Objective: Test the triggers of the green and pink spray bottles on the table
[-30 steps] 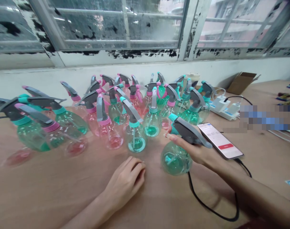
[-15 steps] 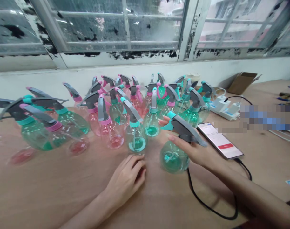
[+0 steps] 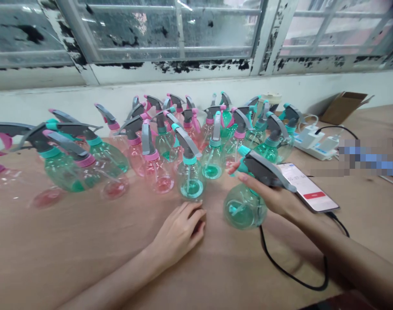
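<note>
My right hand [image 3: 273, 196] grips a green spray bottle [image 3: 244, 209] by its grey and teal trigger head [image 3: 264, 168], with the bottle tilted and its base toward me. My left hand [image 3: 180, 230] rests on the wooden table [image 3: 70, 249], fingers loosely curled and holding nothing, just in front of an upright green spray bottle [image 3: 190, 178]. Several more pink and green spray bottles [image 3: 151, 159] stand crowded behind, toward the wall.
A phone [image 3: 307, 187] with a lit screen lies right of the held bottle, its black cable [image 3: 293, 271] looping toward me. A white power strip [image 3: 315, 140] and an open cardboard box [image 3: 343, 105] sit at the back right. Windows run above the wall.
The right hand kept the green bottle and shifted it slightly, the nozzle pointing a bit more left. The left hand stayed in place. The view moved a little to the left.
</note>
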Motion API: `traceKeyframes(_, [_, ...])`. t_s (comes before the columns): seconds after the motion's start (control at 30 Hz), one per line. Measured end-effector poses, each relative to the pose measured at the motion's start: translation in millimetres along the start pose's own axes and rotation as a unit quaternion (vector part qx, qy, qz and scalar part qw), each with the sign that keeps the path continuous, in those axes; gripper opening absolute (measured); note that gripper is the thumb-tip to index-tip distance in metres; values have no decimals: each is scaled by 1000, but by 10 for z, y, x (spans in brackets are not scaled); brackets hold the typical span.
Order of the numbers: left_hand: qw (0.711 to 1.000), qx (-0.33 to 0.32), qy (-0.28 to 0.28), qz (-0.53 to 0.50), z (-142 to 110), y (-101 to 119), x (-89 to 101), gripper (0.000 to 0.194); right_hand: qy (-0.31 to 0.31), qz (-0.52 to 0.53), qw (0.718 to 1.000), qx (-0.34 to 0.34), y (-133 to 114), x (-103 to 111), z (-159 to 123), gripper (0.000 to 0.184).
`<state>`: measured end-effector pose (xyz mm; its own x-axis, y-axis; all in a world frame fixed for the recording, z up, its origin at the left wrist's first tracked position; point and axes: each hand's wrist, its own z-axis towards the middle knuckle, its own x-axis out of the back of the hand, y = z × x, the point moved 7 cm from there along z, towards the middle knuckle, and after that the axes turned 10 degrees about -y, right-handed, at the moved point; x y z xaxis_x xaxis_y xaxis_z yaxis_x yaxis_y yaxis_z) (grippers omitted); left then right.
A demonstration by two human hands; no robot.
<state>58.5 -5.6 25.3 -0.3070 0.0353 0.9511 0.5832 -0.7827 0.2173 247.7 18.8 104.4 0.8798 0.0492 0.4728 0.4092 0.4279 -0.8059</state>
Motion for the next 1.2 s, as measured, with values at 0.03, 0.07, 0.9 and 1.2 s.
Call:
traceKeyframes(0.03, [1000, 1, -1, 2, 1, 0, -1, 20, 6, 1, 1000, -8, -3, 15, -9, 18])
traceKeyframes(0.07, [1000, 2, -3, 4, 2, 1, -3, 20, 13, 1, 1000, -15, -3, 29, -17, 17])
traceKeyframes(0.9, [999, -15, 4, 40, 9, 2, 21, 26, 13, -11, 1000, 24, 4, 3, 3, 30])
traceKeyframes(1.2, [999, -17, 10, 42, 15, 5, 21, 26, 36, -31, 999, -4, -177, 96, -29, 9])
